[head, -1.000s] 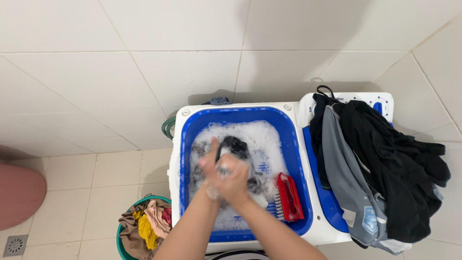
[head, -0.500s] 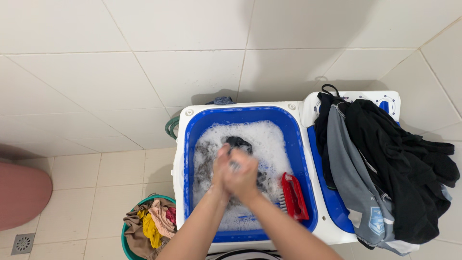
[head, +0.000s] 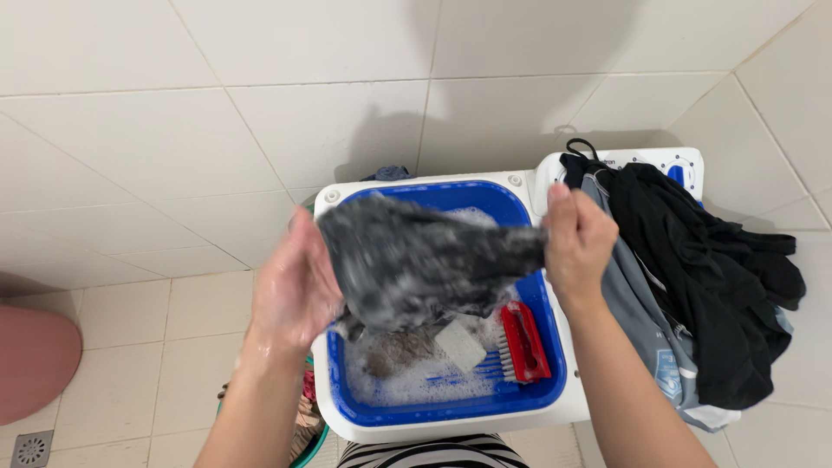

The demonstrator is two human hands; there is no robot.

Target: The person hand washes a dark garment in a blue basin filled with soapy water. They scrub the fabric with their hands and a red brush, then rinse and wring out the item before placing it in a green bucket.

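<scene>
Dark soapy garment stretched mid-frame above the blue wash tub, long axis left-right. Left hand clenched on its left end, right hand pinching the right end; both equally near. Red brush lies in the tub below.
</scene>
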